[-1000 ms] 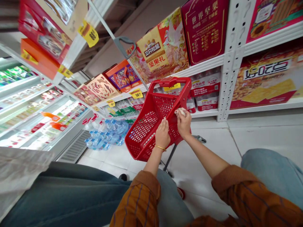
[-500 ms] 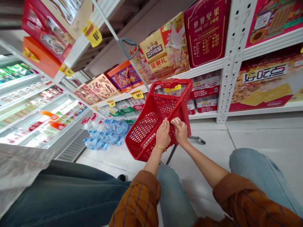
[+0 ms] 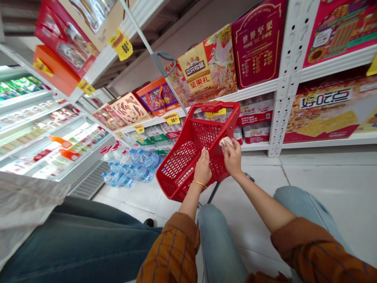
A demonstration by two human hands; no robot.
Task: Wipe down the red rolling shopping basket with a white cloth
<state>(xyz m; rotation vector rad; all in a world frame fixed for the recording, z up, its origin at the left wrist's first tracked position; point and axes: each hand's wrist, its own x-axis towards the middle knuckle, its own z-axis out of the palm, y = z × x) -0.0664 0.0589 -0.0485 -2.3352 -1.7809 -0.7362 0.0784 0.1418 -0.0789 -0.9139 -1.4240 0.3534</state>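
A red plastic shopping basket [image 3: 179,159] with perforated walls and a handle on top stands tilted in front of me on a metal leg. My left hand [image 3: 202,168], with a gold bangle on its wrist, lies on the basket's near rim, its fingers stretched out together. Between the fingers of my right hand [image 3: 233,158] is a crumpled whitish cloth [image 3: 225,141], at the right side frame of the basket. Whether the cloth itself is a rag or a tissue is hard to make out.
Behind the basket, a white shelf [image 3: 260,85] carries boxed gift packs [image 3: 200,72] and shrink-wrapped bottles [image 3: 256,114]. Blue water bottle packs [image 3: 132,165] stand on the floor at left, before a lit refrigerated case [image 3: 38,141]. Another person's leg [image 3: 73,239] is close on my left.
My right hand has moved right and slightly up along the basket's side frame with the cloth. My left hand stays on the rim. The view has shifted slightly.
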